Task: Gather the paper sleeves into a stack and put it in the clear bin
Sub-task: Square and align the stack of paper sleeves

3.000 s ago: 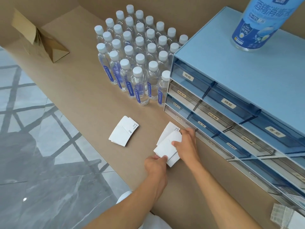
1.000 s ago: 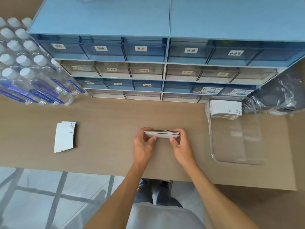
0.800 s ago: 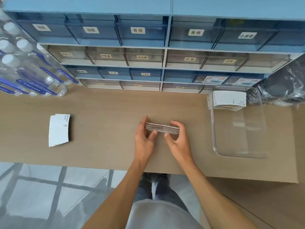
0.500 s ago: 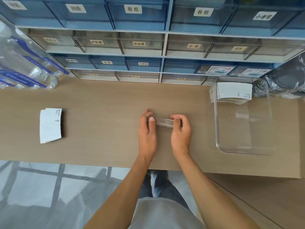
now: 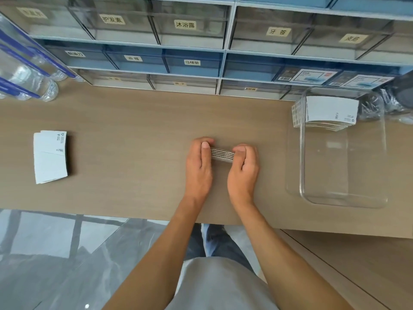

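Note:
A small stack of white paper sleeves (image 5: 222,154) stands on edge on the wooden counter, squeezed between both hands. My left hand (image 5: 199,168) grips its left end and my right hand (image 5: 243,171) grips its right end. The clear bin (image 5: 344,198) sits on the counter to the right, apart from my hands, with a stack of sleeves (image 5: 330,111) lying at its far end. A second loose pile of sleeves (image 5: 50,156) lies flat at the far left of the counter.
Blue and clear labelled drawers (image 5: 192,61) line the back of the counter. Water bottles (image 5: 26,74) stand at the back left. Crumpled clear plastic (image 5: 384,104) lies beyond the bin. The counter's front edge runs just behind my wrists.
The stack has been turned on edge and squared between both hands, which closed in on its ends. The head view shifted down and closer to the counter.

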Action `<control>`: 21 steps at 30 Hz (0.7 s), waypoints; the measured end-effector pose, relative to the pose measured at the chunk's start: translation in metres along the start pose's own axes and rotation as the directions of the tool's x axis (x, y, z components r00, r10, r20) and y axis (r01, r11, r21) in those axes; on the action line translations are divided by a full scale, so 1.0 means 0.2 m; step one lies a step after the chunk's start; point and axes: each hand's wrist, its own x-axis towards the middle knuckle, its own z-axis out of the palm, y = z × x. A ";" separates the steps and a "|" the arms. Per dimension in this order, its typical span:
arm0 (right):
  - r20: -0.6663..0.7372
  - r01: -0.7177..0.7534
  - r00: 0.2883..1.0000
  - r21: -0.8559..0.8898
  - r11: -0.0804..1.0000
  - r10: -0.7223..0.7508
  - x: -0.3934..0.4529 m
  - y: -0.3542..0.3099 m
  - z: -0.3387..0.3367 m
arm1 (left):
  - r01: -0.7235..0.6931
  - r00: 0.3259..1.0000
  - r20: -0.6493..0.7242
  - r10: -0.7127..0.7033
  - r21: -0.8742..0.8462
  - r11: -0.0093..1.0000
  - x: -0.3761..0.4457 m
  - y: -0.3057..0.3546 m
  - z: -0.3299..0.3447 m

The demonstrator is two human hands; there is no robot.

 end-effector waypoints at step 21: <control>-0.078 -0.074 0.994 0.013 0.997 0.074 0.02 -0.05 0.02 | -0.162 0.953 0.281 0.115 0.147 0.976 0.02 0.00 -0.10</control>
